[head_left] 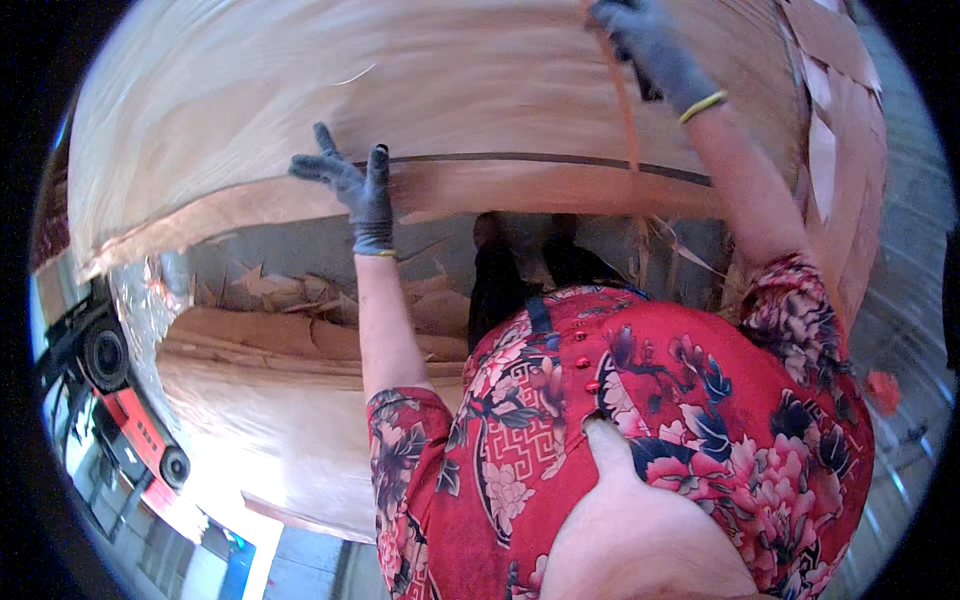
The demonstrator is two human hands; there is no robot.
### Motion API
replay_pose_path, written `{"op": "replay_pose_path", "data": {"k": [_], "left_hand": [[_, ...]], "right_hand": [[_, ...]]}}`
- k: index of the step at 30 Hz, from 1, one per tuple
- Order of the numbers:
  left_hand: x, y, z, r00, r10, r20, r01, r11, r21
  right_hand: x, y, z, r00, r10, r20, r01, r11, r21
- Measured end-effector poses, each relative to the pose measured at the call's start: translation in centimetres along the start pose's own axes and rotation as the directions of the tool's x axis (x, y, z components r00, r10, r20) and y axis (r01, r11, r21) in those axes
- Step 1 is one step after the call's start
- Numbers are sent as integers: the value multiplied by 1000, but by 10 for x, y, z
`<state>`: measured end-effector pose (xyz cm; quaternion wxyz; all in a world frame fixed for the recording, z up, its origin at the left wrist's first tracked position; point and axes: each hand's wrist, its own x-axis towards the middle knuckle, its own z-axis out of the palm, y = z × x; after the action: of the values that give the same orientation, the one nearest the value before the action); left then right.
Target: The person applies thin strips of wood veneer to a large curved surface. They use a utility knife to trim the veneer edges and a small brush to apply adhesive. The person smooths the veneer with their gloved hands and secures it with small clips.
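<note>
While L hand (350, 185) was spread open (R hand (648, 50): grip unclear), wood sheet (230, 120) seemed light, prob. brittle; best held at near edge.

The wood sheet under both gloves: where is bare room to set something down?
The wood sheet looks bare between the left hand and the orange band, above the dark strip, and also left of that hand. It is crowded near the right hand; torn scraps lie past its near edge.
</note>
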<state>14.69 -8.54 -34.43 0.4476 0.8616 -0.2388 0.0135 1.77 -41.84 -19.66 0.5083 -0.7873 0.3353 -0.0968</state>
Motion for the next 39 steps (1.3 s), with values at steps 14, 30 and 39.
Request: {"op": "replay_pose_path", "data": {"k": [14,30,39], "left_hand": [[-5,2,4,979,128,159,-191,847,497],[21,-13,-21,961,47,274,-183,849,496],[17,6,-21,970,39,240,-91,974,208]], "right_hand": [[-9,165,-263,632,-183,-753,-80,951,-299],[-120,41,100,765,-263,588,598,628,-498],[-114,40,95,818,-96,567,545,445,-710]]}}
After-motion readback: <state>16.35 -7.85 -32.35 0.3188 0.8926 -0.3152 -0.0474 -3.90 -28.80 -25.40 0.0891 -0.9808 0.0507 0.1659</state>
